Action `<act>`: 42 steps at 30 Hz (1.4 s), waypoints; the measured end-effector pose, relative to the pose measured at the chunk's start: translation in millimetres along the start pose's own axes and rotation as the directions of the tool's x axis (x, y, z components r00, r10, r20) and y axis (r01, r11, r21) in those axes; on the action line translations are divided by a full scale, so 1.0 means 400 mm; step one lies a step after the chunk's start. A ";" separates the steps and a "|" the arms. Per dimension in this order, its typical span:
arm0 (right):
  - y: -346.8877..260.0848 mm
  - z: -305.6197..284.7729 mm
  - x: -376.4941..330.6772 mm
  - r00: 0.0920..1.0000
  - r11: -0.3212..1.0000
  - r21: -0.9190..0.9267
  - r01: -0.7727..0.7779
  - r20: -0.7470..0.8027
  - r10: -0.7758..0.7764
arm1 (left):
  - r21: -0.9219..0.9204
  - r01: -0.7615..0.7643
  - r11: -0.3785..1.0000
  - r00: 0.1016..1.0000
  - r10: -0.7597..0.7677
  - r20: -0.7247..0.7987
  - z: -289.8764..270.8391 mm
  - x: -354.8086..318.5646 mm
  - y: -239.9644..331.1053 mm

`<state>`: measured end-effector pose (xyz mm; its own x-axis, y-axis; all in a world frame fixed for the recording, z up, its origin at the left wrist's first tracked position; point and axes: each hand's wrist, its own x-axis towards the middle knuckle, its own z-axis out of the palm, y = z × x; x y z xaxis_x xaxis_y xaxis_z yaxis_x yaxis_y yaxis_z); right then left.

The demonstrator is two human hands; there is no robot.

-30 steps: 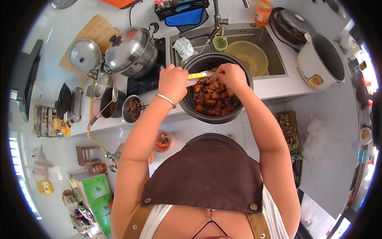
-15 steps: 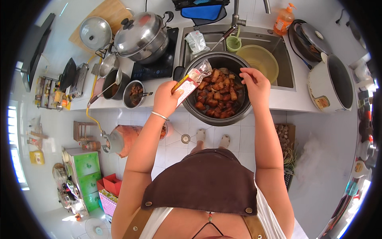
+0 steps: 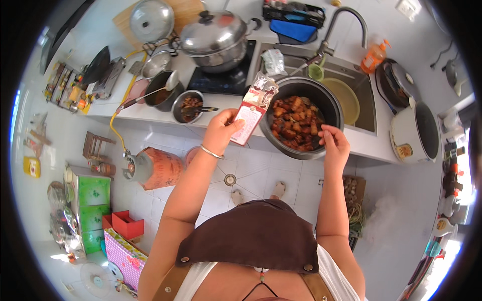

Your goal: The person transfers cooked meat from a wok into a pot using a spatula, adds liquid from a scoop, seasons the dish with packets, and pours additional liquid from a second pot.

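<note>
My left hand (image 3: 221,131) grips a red-and-white packet (image 3: 247,120) with a partly clear top, its printed face turned up. The packet is held at the left side of a dark round pot (image 3: 332,103). Browned chunks of meat (image 3: 296,124) sit in dark sauce inside the pot. My right hand (image 3: 336,146) is over the pot's front right rim, its thumb and fingertips pinched together just above the meat. What the pinch holds, if anything, is too small to make out.
Behind the pot is a sink (image 3: 370,113) with a yellowish basin (image 3: 346,95). A lidded steel steamer (image 3: 216,42) stands on the black cooktop (image 3: 213,81). Left of my left hand are a steel bowl (image 3: 182,116) and a dark pot with a ladle (image 3: 150,91). A white pot (image 3: 401,128) stands right.
The view has shifted. My left hand has drawn the packet leftward from over the meat to the pot's left rim. My right hand has come lower and toward the pot's front right.
</note>
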<state>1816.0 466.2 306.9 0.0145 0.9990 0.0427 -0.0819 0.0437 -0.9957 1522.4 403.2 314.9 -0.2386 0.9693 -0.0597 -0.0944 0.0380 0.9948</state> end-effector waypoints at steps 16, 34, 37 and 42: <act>0.077 0.248 -0.228 0.774 0.687 -0.485 0.541 0.607 -0.181 | -0.627 0.060 0.777 0.990 -0.126 -0.062 -0.366 -0.201 -0.197; 0.296 0.268 -0.196 0.482 0.685 -0.603 0.409 0.780 0.399 | -0.548 -0.249 0.799 0.340 -0.457 -0.822 -0.978 -0.172 -0.308; 0.322 0.300 -0.193 0.545 0.656 -0.649 0.385 0.734 0.406 | -0.333 -0.448 0.830 0.211 -0.264 -0.941 -1.121 -0.108 -0.271; 0.319 0.431 -0.208 0.573 0.564 -0.785 0.256 0.593 0.565 | 0.172 -0.380 0.909 -0.092 0.148 -0.985 -1.570 -0.011 -0.239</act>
<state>1632.5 390.5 190.3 -0.6294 0.6039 -0.4891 0.7395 0.2719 -0.6158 925.6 242.9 168.5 -0.9437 -0.3230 0.0712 0.1708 -0.2918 0.9411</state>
